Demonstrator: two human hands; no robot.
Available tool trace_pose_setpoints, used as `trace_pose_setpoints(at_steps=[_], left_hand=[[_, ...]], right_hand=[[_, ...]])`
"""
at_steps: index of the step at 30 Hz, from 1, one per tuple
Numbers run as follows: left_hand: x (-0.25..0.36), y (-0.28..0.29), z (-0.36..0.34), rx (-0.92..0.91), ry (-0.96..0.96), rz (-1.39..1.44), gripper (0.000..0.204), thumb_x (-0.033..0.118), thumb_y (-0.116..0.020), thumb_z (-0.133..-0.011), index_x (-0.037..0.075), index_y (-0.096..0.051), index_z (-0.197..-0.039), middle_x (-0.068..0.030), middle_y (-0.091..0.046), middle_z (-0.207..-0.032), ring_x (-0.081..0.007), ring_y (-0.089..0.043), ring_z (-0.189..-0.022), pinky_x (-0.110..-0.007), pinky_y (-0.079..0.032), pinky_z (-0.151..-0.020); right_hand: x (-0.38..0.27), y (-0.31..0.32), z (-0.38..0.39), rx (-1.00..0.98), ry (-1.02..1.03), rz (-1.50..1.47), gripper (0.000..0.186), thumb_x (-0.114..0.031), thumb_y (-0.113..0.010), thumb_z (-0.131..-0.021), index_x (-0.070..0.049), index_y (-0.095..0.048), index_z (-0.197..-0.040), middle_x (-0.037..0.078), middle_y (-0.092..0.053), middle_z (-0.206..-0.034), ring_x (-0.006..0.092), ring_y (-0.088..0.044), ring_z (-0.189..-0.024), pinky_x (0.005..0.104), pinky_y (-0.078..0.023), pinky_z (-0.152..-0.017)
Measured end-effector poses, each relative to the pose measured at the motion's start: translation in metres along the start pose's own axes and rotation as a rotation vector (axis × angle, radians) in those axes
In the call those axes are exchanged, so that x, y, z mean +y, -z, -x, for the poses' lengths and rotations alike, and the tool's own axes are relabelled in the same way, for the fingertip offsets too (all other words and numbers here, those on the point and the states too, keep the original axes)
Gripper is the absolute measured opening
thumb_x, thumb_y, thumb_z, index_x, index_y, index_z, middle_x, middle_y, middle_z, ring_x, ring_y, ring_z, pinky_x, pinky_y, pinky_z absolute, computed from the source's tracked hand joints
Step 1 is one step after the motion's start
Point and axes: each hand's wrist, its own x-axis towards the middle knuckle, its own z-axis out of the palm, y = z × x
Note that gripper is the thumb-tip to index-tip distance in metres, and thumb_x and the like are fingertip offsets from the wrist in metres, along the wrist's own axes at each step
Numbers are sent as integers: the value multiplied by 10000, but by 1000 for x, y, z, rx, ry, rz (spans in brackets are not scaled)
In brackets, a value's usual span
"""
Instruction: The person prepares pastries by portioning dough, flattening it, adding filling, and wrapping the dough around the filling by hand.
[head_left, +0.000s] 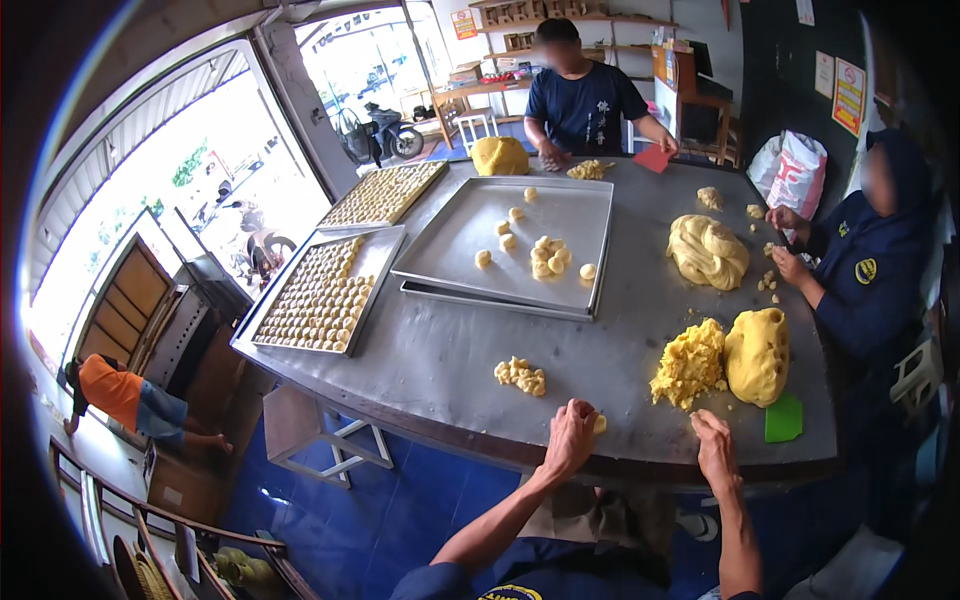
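At the near edge of the steel table, my left hand (570,438) is closed on a small piece of yellow dough (600,424) that shows beside its fingers. My right hand (715,445) has its fingers pinched together near the crumbly yellow mound (688,362); what they hold, if anything, is too small to make out. A smooth dough lump (757,358) rests against that mound. Beyond my left hand lies a cluster of small dough pieces (520,377). A green scraper (784,418) sits right of my right hand.
A large tray (440,262) holds several dough balls. Two trays (390,245) (435,180) of filled rows stand left. A twisted dough mass (708,252) lies far right. One person (585,105) with a red scraper (653,158) works opposite; another person (870,250) handles dough at right. A stool (295,420) stands left.
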Motion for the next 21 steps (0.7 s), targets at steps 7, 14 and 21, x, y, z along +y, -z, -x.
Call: trace_pose_setpoints(at_steps=[7,14,21], left_hand=[[36,-18,-15,-70,194,537,368,256,-744,-974,23,-700,-1256,-144,-793,-1045,-196,-753,-984,-331,-590,-856],[39,-30,-26,-248,334,950,349,230,-698,-1002,23,-706,-1284,-155,-791,-1058,-164,-737,-985,-351,-594,-883],[31,-35,-18,-204,413,891,319,183,-575,-1076,-97,-690,-1177,-156,-770,-1013,-204,-753,-946,-359,-631,-871]], right_hand=[[-46,-28,-12,290,-25,-322,311,15,-671,-910,43,-688,-1219,215,-707,-1199,362,-698,-1101,415,-564,-933],[-96,-43,-33,377,-88,-500,292,-6,-697,-926,60,-707,-1210,234,-736,-1148,334,-733,-1025,386,-570,-888],[-79,-41,-38,189,13,-376,380,18,-711,-874,25,-710,-1255,220,-731,-1191,354,-720,-1072,398,-562,-929]])
